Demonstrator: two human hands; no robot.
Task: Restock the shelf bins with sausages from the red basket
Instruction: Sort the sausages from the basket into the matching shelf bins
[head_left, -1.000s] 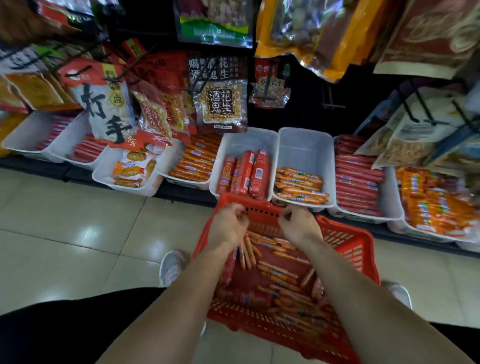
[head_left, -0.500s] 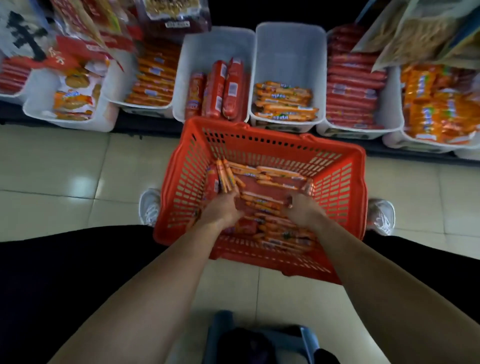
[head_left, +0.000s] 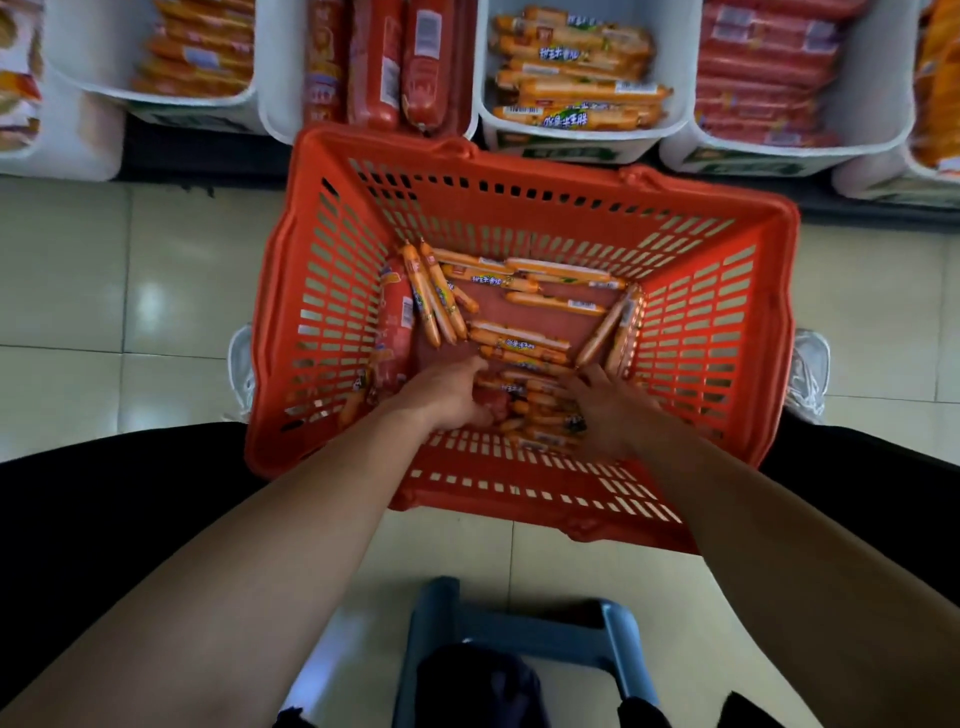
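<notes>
Hands (head_left: 524, 400) among sausages (head_left: 519, 343), red basket (head_left: 727, 291)

The red basket (head_left: 332, 291) appeared to be moulded plastic, its slotted walls smooth with a dull sheen. The sausages (head_left: 524, 343) inside were wrapped in glossy printed film. The shelf bins (head_left: 675, 124) looked like smooth white plastic, slightly translucent. The floor (head_left: 130, 312) was laid with polished tiles that threw back soft glare. The stool (head_left: 519, 629) seemed matt blue-grey plastic.
</notes>
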